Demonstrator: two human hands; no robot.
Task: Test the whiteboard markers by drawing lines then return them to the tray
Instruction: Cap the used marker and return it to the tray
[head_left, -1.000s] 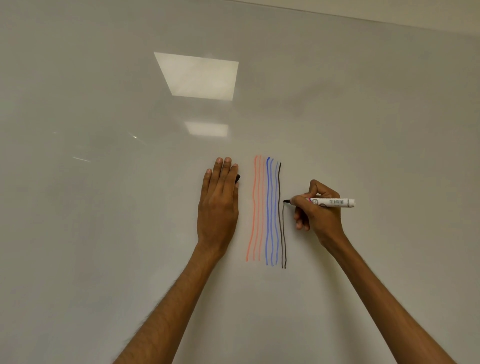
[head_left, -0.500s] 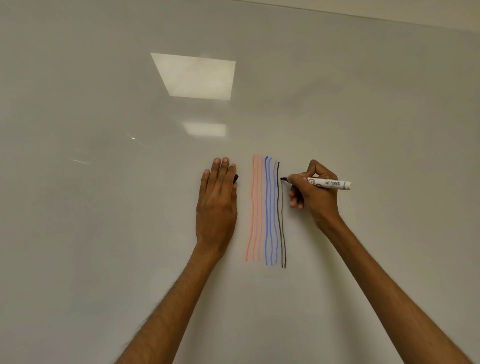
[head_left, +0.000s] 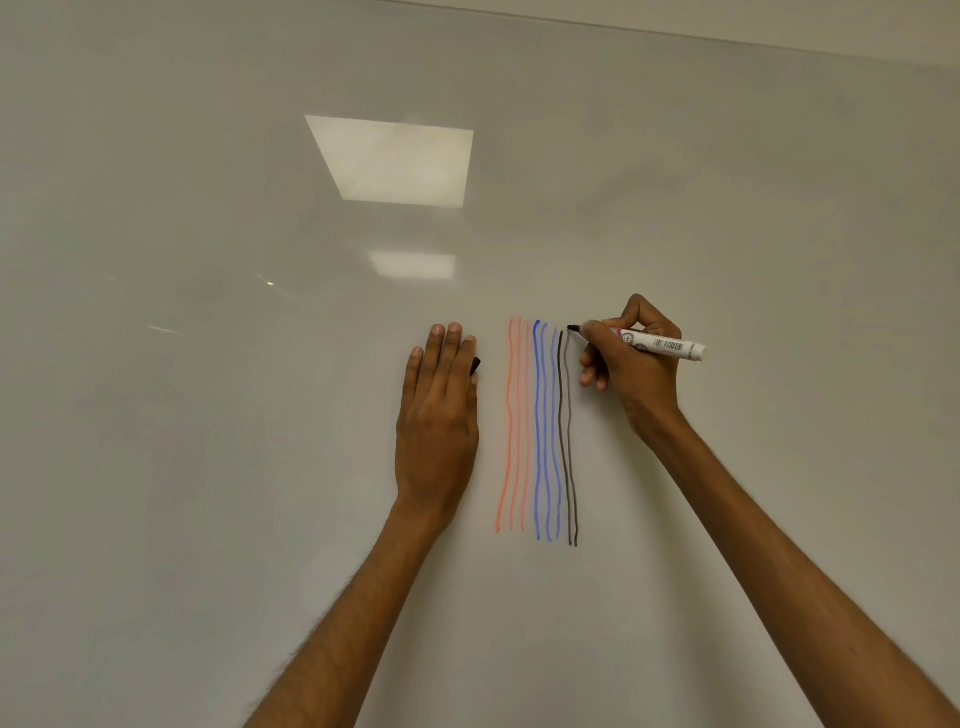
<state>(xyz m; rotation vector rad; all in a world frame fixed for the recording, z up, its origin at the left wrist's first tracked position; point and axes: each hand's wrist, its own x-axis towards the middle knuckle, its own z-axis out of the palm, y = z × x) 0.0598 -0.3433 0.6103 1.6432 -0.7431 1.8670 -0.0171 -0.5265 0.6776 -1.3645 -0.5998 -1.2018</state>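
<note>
wall strip (head_left: 779, 21): beige, top edge | ceiling light panels (head_left: 392, 161): two (seen as reflections)

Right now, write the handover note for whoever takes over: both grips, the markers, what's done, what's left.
Left grip: flat on the whiteboard, fingers straight; a small dark piece, probably the cap, peeks out beside the index finger.
Right grip: holds the black marker, tip at the top of the second black line.
Done: three orange lines, three blue lines, two black lines.
Left: cap the marker and return it to the tray, which is out of view. No other markers are in view.
</note>
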